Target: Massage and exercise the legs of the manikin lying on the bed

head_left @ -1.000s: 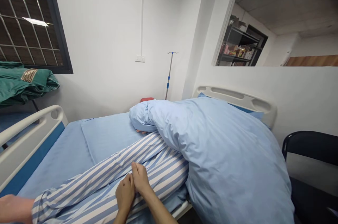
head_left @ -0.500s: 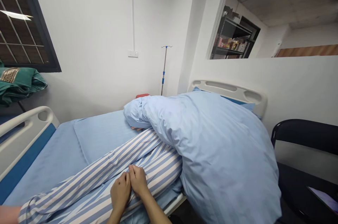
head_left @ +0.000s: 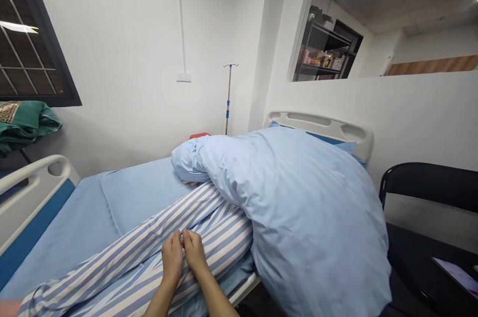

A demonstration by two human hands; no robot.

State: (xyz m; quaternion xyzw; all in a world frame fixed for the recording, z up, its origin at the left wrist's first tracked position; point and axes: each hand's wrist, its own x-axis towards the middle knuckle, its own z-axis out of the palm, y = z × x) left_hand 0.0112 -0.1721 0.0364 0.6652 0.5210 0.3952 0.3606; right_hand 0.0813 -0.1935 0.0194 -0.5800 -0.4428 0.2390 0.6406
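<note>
Striped pyjama fabric pinched at 6 o'clock by left hand and right hand, fingers closed on cloth; small, even hold advised, cloth kept unstretched.

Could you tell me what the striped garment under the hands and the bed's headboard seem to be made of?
The striped garment looks like matte woven cotton or a cotton blend, judging by its soft creases, though the exact fibre can't be told. The headboard looks like smooth moulded off-white plastic, with rounded edges and cut-out grips.
</note>
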